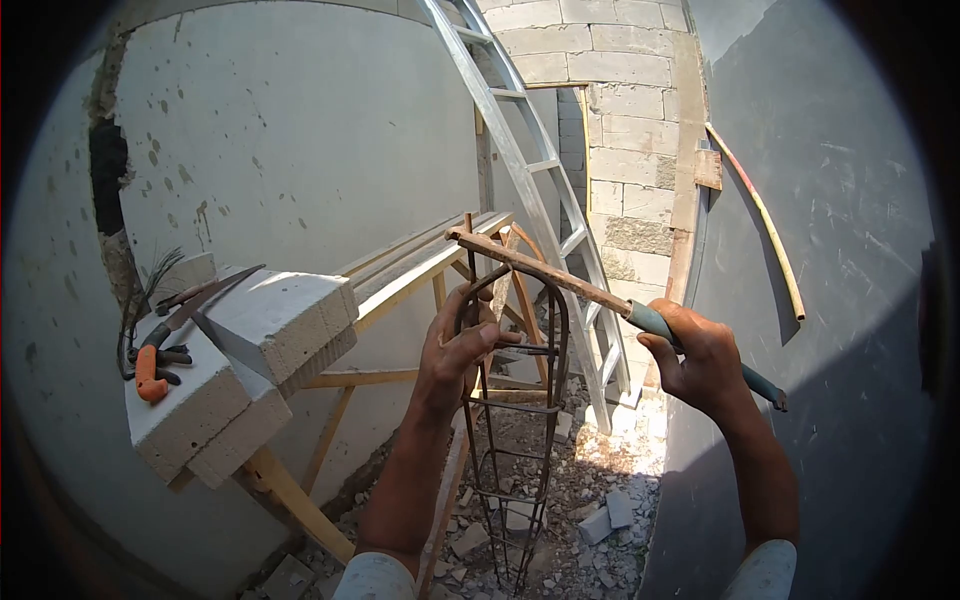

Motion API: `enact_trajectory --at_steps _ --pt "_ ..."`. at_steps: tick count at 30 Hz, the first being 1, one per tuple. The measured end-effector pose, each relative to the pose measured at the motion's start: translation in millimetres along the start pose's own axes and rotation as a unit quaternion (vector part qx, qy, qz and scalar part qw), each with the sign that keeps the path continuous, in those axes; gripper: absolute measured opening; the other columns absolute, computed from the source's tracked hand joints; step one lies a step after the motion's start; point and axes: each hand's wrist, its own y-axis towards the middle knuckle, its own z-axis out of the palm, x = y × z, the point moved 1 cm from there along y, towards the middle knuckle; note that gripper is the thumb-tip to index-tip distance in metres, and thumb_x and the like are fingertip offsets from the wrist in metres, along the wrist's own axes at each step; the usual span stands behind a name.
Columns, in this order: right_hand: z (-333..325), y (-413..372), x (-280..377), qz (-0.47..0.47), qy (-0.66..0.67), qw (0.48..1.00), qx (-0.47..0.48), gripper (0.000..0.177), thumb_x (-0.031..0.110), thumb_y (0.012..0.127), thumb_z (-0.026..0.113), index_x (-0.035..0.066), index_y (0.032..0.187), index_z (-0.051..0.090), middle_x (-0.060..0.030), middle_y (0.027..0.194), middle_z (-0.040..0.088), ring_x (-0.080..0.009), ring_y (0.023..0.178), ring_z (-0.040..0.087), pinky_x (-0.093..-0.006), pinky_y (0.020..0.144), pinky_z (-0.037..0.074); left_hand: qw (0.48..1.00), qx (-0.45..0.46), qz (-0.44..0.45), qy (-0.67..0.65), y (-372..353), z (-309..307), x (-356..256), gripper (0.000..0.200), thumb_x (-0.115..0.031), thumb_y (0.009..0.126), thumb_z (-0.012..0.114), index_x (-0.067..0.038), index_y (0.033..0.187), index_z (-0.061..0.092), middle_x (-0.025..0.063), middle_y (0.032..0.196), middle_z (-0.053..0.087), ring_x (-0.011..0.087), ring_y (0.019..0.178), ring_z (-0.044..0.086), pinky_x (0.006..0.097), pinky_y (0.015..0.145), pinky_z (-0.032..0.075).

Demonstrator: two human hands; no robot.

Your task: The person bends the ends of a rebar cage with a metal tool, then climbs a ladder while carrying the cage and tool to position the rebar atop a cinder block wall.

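Note:
A long narrow rebar cage (553, 400) with several cross ties stands upright in front of me. Wrapped around its upper left bars is my left hand (458, 350). My right hand (697, 350) grips the grey-blue sleeve of a rusty metal bar tool (570, 281), which slants up to the left. The tool's far end meets a bar at the top of the cage, above my left hand.
Light blocks (285, 320) on a wooden trestle at left carry an orange-handled saw (150, 372) and wires. A metal ladder (535, 190) leans behind the cage. Rubble (610, 515) covers the ground. A yellow-red hose (765, 215) hangs along the dark right wall.

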Motion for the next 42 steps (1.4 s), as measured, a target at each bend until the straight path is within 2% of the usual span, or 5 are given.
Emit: enact_trajectory --at_steps 8,12,13,17,42 --pt "-38 41 -2 0.041 0.127 0.988 -0.081 0.025 0.024 0.095 0.062 0.0 0.1 0.062 -0.012 0.074 0.06 -0.0194 0.064 0.059 -0.0353 0.059 0.045 0.999 0.031 0.007 -0.034 -3 0 -12 0.054 -0.025 0.083 0.068 0.0 0.125 0.045 -0.0003 0.076 0.045 0.0061 0.063 0.043 0.0438 0.089 0.055" --pt "-30 41 -36 0.083 0.194 0.974 0.087 0.033 0.031 0.092 0.066 -0.001 0.093 0.059 -0.0041 0.069 0.055 -0.0126 0.06 0.052 -0.0296 0.056 0.043 0.999 0.024 0.007 -0.04 -8 -3 -21 0.055 -0.023 0.081 0.068 -0.001 0.124 0.043 0.0002 0.076 0.046 0.0055 0.063 0.043 0.0335 0.08 0.053" --pt "-51 50 -12 0.26 0.243 0.91 0.212 0.036 0.035 0.09 0.068 0.001 0.089 0.057 -0.0017 0.065 0.051 -0.0084 0.052 0.047 -0.0254 0.049 0.04 0.999 0.022 0.006 -0.046 -9 -2 -23 0.055 -0.022 0.08 0.068 -0.001 0.124 0.041 0.0006 0.077 0.046 0.0052 0.063 0.044 0.0281 0.074 0.052" --pt "-52 55 -16 0.254 0.328 0.861 0.292 0.038 0.037 0.087 0.07 0.001 0.092 0.056 0.0015 0.061 0.047 -0.0051 0.041 0.042 -0.0211 0.036 0.033 0.999 0.029 0.002 -0.025 -9 -1 -18 0.055 -0.022 0.08 0.068 -0.001 0.124 0.042 0.0006 0.076 0.047 0.0049 0.062 0.043 0.0197 0.059 0.035" --pt "-44 64 -7 0.152 0.329 0.862 0.355 0.05 0.048 0.085 0.072 0.0 0.093 0.064 0.0023 0.068 0.052 -0.0066 0.059 0.046 -0.0237 0.051 0.037 0.999 0.031 0.003 -0.034 -11 -1 -21 0.056 -0.023 0.079 0.068 0.0 0.123 0.043 -0.0003 0.075 0.047 0.0046 0.062 0.042 0.0185 0.059 0.034"
